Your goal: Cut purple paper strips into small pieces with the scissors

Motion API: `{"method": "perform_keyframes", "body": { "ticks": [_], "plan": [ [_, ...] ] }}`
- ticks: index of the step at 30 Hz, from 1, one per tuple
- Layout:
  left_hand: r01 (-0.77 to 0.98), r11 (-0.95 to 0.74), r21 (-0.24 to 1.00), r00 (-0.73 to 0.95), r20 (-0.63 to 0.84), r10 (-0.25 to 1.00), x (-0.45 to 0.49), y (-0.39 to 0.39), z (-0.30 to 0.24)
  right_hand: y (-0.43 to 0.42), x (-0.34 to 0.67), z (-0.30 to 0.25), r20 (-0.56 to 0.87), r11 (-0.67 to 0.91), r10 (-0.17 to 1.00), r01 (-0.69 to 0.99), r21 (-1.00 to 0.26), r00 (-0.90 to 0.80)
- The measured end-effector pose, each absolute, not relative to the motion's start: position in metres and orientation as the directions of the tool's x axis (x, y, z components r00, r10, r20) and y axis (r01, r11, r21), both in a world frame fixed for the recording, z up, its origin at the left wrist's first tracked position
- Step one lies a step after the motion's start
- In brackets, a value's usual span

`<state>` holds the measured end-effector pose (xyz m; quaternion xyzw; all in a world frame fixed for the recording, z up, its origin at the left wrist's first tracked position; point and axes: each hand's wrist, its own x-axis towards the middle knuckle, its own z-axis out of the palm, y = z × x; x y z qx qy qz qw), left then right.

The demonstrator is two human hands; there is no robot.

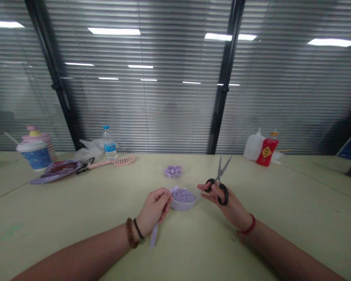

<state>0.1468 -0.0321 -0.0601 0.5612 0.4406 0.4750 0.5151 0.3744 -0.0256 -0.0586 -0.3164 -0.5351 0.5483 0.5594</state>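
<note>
Pinching a lilac ribbon (154,234), the left hand (153,207) sits just beside a small bowl (183,205); the right hand (228,205), fingers through the scissors (220,171), holds the blades open and upright.

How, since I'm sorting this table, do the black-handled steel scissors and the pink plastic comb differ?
The black-handled steel scissors stand upright in the right hand, blades open, while the pink plastic comb lies on the pale green table, untouched. The scissors are black and grey with finger loops; the comb is pink with a row of teeth. Both are long and narrow.
</note>
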Motion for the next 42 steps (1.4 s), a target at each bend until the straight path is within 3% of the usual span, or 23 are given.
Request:
{"method": "perform_keyframes", "body": {
  "ticks": [4,11,18,25,29,32,37,42],
  "plan": [
    [0.016,-0.013,1.0,0.112,0.011,0.994,0.142,-0.041,-0.05,-0.031,0.376,-0.053,0.263,0.225,0.947,-0.203,-0.953,-0.183],
    [-0.051,-0.027,0.998,0.118,0.033,0.992,0.142,-0.048,-0.041,-0.037,0.381,-0.046,0.377,0.386,0.917,0.049,-0.921,-0.13],
    [-0.081,-0.127,0.989,0.015,0.129,0.992,0.135,-0.033,-0.044,-0.039,0.377,-0.048,0.308,0.299,0.925,-0.073,-0.951,-0.223],
    [-0.012,-0.15,0.989,-0.026,0.15,0.988,0.129,-0.026,-0.038,-0.038,0.378,-0.049,0.336,0.364,0.894,0.042,-0.931,-0.295],
    [-0.063,-0.136,0.989,0.054,0.14,0.989,0.135,-0.034,-0.039,-0.042,0.377,-0.05,0.156,0.138,0.766,-0.078,-0.987,-0.624],
    [-0.053,-0.102,0.993,0.116,0.107,0.987,0.141,-0.039,-0.045,-0.052,0.368,-0.052,-0.032,-0.039,0.655,0.009,-0.999,-0.755],
    [-0.031,-0.095,0.995,0.147,0.099,0.984,0.147,-0.04,-0.056,-0.066,0.348,-0.056,-0.207,-0.112,0.714,0.183,-0.977,-0.669],
    [0.051,-0.062,0.997,0.195,0.051,0.979,0.152,-0.045,-0.057,-0.068,0.34,-0.059,-0.24,-0.089,0.794,0.285,-0.954,-0.558]
  ]
}}
